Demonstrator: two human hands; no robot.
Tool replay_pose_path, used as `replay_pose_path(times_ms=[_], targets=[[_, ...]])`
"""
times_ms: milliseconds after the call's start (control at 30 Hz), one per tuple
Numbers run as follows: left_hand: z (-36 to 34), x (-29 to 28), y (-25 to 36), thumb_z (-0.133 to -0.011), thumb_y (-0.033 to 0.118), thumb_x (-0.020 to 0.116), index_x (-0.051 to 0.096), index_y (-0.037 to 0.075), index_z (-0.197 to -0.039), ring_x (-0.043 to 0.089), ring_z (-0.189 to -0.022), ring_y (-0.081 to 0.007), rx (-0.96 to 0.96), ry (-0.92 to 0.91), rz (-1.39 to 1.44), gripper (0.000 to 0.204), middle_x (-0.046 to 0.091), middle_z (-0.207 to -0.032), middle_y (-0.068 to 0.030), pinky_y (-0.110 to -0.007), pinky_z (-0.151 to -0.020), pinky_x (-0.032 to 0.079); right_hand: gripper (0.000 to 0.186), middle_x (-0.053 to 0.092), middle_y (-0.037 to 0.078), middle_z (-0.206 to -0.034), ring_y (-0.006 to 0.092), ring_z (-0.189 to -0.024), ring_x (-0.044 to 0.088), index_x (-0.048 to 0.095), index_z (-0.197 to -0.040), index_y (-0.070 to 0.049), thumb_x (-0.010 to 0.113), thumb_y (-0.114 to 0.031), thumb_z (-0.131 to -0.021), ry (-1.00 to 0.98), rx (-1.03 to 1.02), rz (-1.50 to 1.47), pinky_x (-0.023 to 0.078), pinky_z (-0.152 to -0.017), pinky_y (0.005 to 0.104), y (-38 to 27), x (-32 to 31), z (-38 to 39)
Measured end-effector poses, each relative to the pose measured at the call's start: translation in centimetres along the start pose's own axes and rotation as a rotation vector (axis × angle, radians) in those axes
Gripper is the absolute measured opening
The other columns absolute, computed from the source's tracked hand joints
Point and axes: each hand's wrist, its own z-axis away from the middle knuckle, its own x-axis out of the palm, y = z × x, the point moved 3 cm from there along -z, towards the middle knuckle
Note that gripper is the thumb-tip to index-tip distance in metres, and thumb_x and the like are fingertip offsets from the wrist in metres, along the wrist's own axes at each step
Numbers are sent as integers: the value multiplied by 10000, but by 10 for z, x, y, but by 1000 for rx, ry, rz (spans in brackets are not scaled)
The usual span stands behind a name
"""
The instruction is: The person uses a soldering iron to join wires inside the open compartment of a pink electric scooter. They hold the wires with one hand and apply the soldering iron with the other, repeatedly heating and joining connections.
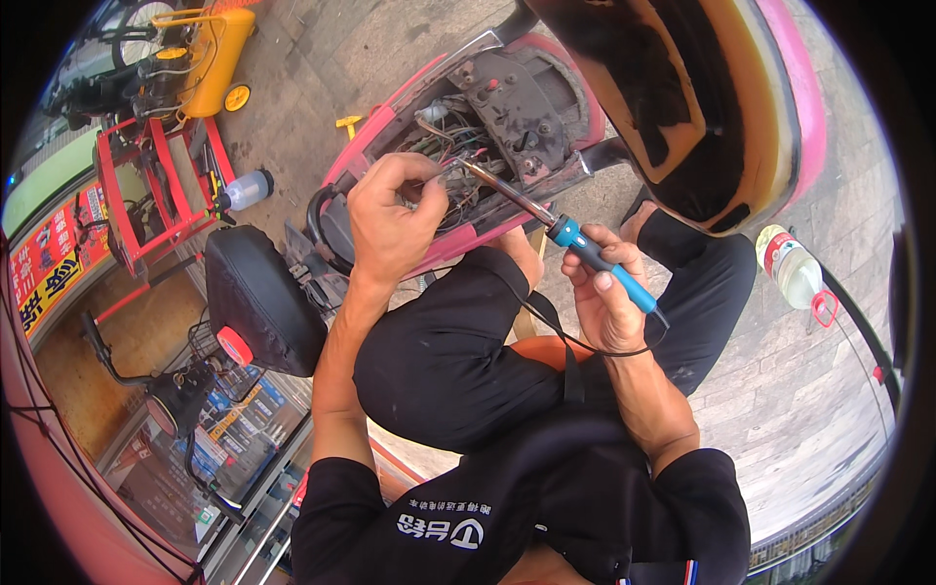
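My right hand (609, 283) grips a blue soldering iron (590, 252), its metal tip pointing up and left over the open body of a pink electric scooter (458, 237). The iron's black cord hangs in a loop below my wrist. My left hand (395, 210) is closed in a pinch at a thin wire (454, 164), close to the iron's tip. My fingers partly hide the pinched end. Below lies a tangle of wires (478, 146) inside the scooter body, beside a dusty dark plate (517, 107).
The raised scooter seat (795, 97) stands at the upper right. A bottle of clear liquid (790, 265) lies on the paving at right. At left are a black padded seat (263, 302), a red metal frame (146, 195) and a yellow air compressor (219, 58). A yellow-handled tool (348, 124) lies beyond the scooter.
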Motion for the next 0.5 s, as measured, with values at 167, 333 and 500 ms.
replay_pose_path(times_ms=[167,333,500], targets=[[2,-2,-4,-823,-80,665,657,-40,-926,605,-773,-74,-37,-52,-11,110,679,-963,-57,-219,-674,481,225,501,150,-1392,279,-1104,633,586,-1119,-82,633,-7,-912,-13,-7,7,507,-972,412,-1,-1,0],[2,-2,-4,-771,-42,684,666,-14,-847,638,-679,-116,-22,21,38,83,701,-850,-79,-254,-622,515,229,502,150,-1389,276,-1111,631,584,-1117,-78,632,4,-908,-6,-1,8,502,-988,414,-1,-2,1],[2,-2,-5,-772,-43,685,663,-16,-852,630,-674,-110,-17,17,41,87,703,-863,-78,-250,-623,512,231,497,150,-1392,274,-1112,631,581,-1114,-77,631,10,-907,1,-6,2,501,-994,416,-1,-4,1]])
